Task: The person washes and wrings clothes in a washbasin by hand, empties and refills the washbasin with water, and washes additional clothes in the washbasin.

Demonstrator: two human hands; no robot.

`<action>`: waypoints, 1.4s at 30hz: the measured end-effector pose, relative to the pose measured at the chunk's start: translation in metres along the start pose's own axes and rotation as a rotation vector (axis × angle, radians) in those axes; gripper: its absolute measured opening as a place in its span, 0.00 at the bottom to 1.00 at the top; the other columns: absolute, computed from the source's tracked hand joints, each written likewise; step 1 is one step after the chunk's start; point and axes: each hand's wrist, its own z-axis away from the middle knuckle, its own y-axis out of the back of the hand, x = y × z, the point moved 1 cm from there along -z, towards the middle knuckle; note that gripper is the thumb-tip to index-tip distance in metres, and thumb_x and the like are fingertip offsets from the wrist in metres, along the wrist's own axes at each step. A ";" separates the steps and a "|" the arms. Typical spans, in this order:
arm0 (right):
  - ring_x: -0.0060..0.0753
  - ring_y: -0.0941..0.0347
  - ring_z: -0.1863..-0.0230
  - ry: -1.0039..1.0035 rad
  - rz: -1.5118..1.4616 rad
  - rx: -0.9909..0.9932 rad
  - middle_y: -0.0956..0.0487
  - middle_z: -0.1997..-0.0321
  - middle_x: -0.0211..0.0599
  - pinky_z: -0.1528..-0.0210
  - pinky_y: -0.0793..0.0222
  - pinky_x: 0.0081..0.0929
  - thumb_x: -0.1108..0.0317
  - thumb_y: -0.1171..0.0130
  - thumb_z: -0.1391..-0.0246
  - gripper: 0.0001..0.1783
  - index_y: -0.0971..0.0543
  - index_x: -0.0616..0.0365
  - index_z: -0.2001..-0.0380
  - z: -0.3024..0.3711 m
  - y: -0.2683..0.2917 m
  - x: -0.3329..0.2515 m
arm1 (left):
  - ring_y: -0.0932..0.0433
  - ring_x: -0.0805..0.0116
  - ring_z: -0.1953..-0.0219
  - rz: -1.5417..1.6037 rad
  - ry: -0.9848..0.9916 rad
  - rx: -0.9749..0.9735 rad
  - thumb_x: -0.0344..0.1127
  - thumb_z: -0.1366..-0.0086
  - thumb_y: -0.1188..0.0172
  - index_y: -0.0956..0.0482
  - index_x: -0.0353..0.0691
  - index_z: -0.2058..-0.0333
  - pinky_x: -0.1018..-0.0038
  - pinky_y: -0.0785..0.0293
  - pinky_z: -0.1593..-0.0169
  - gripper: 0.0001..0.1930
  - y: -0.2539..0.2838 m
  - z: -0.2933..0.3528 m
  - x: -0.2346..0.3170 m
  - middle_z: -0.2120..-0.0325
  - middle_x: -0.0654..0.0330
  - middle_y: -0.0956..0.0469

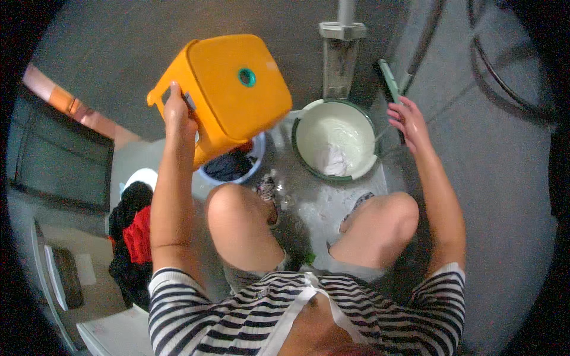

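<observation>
1. At the far left of the wet concrete floor (510, 196), a white tub (142, 177) holds a heap of black and red clothes (133, 237); they look unwashed, though I cannot tell for certain.
2. The left hand (178, 115) is raised above knee height and clenched around one leg of an orange plastic stool (228, 89). The stool is lifted clear of the floor and tilted, its seat with a small teal hole turned toward the camera.
3. Just beneath the stool sits a small blue-rimmed basin (234, 166) with dark cloth inside, half hidden by the stool's edge. It stands on the floor in front of the left knee.
4. Between the person's feet, both in sandals, the floor is wet and flecked with suds, so some washing seems to be under way.
5. Right of centre, near the foot of a pale post (340, 56), stands a green-rimmed white bowl (335, 139) holding milky soapy water and a pale bit of cloth. That item appears to be soaking or partly washed.
6. The right hand (407, 121) hovers beside the bowl's right rim, fingers loosely curled and holding nothing. It is close to a green-backed scrubbing brush (389, 80) that leans by the post; whether it touches the brush I cannot tell.
7. Judging from this, the stool is not yet set down, the person is crouching, and the heap at left remains to be done.
</observation>
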 end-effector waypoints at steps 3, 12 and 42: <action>0.42 0.31 0.53 -0.062 -0.207 0.060 0.31 0.53 0.50 0.53 0.32 0.36 0.64 0.56 0.44 0.24 0.43 0.65 0.48 -0.011 -0.005 -0.013 | 0.26 0.65 0.67 -0.120 0.126 -0.212 0.47 0.35 0.56 0.30 0.37 0.59 0.68 0.30 0.60 0.18 -0.033 0.016 -0.012 0.68 0.58 0.25; 0.44 0.36 0.48 -0.002 -0.223 0.156 0.32 0.50 0.48 0.44 0.42 0.36 0.57 0.60 0.41 0.23 0.37 0.65 0.50 -0.029 0.000 0.012 | 0.27 0.63 0.72 -0.159 0.497 -0.489 0.45 0.36 0.54 0.30 0.41 0.61 0.63 0.29 0.63 0.14 -0.165 0.075 -0.136 0.73 0.60 0.26; 0.41 0.67 0.32 0.450 0.556 -0.143 0.60 0.33 0.46 0.34 0.70 0.34 0.49 0.74 0.39 0.32 0.55 0.58 0.38 0.059 -0.019 0.022 | 0.27 0.58 0.63 -0.151 0.369 -0.429 0.45 0.34 0.61 0.33 0.37 0.57 0.58 0.31 0.57 0.18 -0.232 0.092 -0.175 0.64 0.54 0.27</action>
